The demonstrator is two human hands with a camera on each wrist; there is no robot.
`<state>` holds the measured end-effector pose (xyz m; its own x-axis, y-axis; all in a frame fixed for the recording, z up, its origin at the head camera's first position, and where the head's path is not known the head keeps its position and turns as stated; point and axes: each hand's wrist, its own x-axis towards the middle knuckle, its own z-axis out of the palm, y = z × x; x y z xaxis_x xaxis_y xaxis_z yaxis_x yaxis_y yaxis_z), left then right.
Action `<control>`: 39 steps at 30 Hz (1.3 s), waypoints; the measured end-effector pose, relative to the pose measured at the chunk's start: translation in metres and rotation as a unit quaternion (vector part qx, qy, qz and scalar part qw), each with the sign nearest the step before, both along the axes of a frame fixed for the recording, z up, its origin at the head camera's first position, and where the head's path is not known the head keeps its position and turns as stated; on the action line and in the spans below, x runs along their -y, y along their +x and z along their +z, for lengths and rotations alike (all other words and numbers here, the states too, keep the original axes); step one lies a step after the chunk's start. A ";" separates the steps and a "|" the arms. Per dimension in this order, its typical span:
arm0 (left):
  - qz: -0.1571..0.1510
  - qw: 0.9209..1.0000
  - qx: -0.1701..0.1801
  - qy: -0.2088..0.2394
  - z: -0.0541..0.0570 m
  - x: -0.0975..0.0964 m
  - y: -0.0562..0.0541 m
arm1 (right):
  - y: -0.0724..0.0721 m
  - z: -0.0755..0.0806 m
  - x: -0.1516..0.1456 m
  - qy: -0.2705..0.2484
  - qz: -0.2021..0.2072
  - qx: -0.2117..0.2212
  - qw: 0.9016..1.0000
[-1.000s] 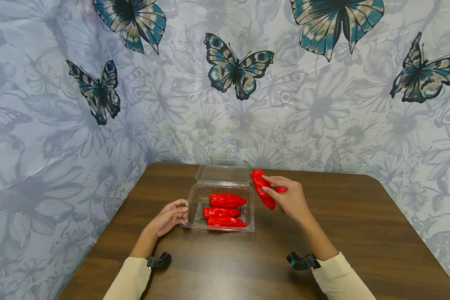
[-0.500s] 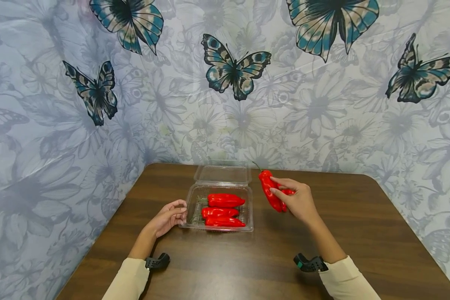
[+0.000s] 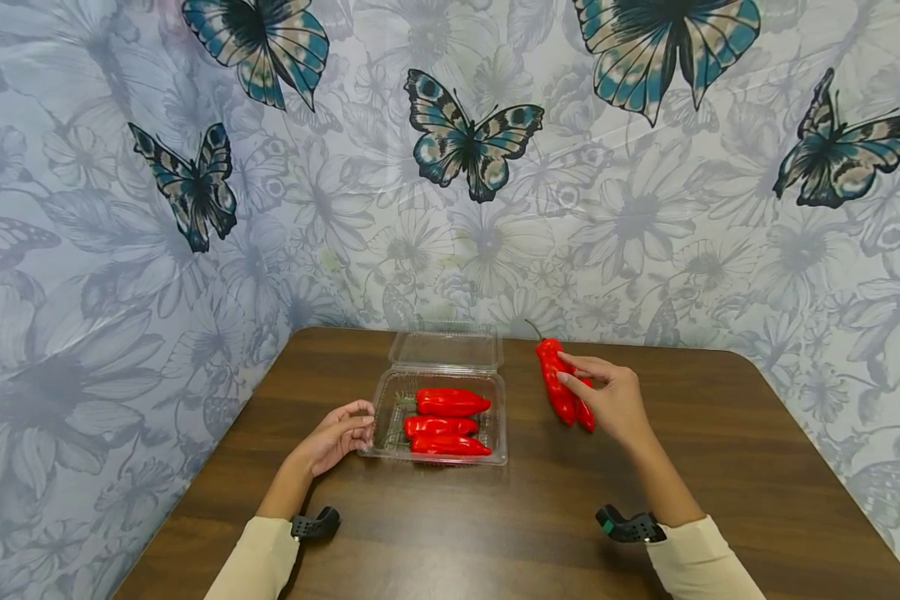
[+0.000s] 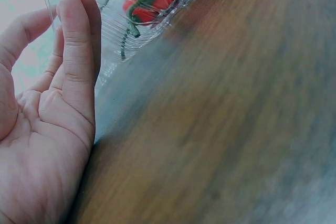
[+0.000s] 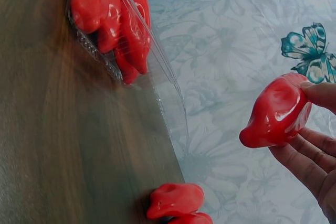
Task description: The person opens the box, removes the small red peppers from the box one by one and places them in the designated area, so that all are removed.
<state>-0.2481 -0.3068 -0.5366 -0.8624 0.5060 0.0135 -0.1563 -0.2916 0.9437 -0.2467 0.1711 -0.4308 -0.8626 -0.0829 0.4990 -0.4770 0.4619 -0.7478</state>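
Note:
My right hand (image 3: pixel 607 396) pinches a long red pepper (image 3: pixel 552 379) by its side between thumb and fingers, its thin green stem pointing up and away. Just beyond it, partly covered by the hand, lies another red pepper (image 3: pixel 586 408); in the right wrist view, red peppers (image 5: pixel 176 199) lie at the lower edge. Three red peppers (image 3: pixel 452 402) sit in a clear plastic clamshell box (image 3: pixel 498 457) at the middle. At the box's left wall rests my left hand (image 3: pixel 337 437), fingers nearly straight and fingertips touching the plastic.
The box's hinged lid (image 3: pixel 446 346) stands open at the back. A brown wooden table (image 3: pixel 435 533) carries everything, with a butterfly-print backdrop (image 3: pixel 630 208) behind its far edge. Each wrist wears a black band (image 3: pixel 630 527).
My right hand has moved right with its pepper, away from the box and over to the pepper beside it. The left hand stays at the box.

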 end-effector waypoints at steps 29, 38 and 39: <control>0.002 1.000 0.001 -0.001 0.000 0.000 0.000 | 0.002 0.006 -0.023 -0.024 -0.030 0.020 0.999; -0.001 1.000 -0.005 -0.004 0.000 0.000 0.000 | -0.002 0.003 -0.033 -0.042 -0.036 0.036 0.998; 0.003 1.000 -0.002 -0.006 0.000 0.000 0.000 | -0.005 -0.001 -0.036 -0.044 -0.039 0.038 0.998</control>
